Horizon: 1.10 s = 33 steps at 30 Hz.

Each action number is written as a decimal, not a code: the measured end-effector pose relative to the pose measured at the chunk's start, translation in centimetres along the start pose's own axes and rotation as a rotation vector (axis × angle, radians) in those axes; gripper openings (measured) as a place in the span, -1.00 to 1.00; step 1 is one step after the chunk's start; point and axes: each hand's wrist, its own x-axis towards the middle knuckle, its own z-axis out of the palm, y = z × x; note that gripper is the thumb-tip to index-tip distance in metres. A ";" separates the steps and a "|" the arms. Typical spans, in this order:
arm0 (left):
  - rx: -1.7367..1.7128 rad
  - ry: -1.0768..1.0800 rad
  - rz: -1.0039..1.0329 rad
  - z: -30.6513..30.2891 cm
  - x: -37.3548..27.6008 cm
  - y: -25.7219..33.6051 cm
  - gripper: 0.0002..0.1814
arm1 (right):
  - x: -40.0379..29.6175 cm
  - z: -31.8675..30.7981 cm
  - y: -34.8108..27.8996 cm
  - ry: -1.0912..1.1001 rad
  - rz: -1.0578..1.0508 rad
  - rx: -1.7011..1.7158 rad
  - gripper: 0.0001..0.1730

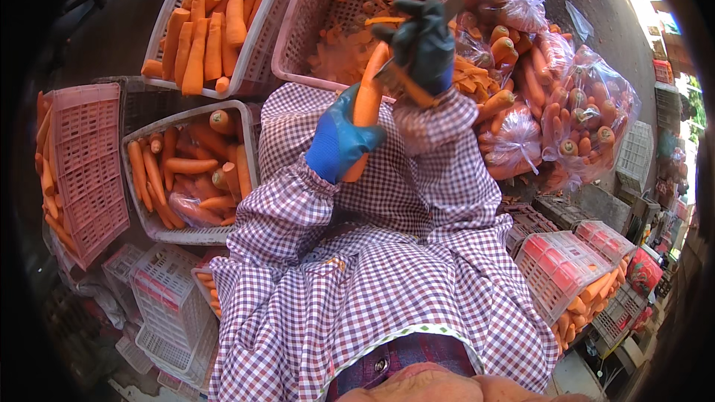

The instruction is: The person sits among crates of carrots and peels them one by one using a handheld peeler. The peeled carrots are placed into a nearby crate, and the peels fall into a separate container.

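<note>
My left hand [346, 133], in a blue rubber-coated glove, grips a carrot [368, 92] that slants upward over my lap. My right hand [423, 44], in a dark glove, is closed round a tool [410, 86] with a metal blade and an orange-brown part; blur hides its exact kind. The blade is close beside the upper part of the carrot. An orange strip [385, 20] shows by the right fingers. Behind both hands stands a pink plastic crate [287, 50] with carrot peelings [341, 58] in it.
At upper left a crate [254, 61] holds peeled carrots [195, 56]. Below it, another crate [192, 237] holds whole carrots [190, 165]. Clear plastic bags of carrots [592, 106] lie at right. Stacked crates [167, 290] stand at lower left, and more crates [553, 268] at lower right.
</note>
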 end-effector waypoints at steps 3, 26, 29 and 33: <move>0.128 0.002 0.020 0.2 -0.2 -1.9 -0.11 | 0.1 0.1 0.4 0.064 0.035 -0.043 -0.37; -0.148 -0.206 -0.093 1.1 -2.7 1.0 0.04 | -3.9 0.8 -3.1 -0.013 -0.107 -0.321 -0.64; -0.154 -0.249 -0.144 0.9 -3.2 1.1 0.04 | 0.8 -6.3 -0.4 0.008 -0.297 -0.250 -0.61; -0.117 -0.148 -0.105 1.2 -4.9 0.5 0.00 | 0.6 -4.5 -2.9 -0.179 -0.160 0.255 -0.52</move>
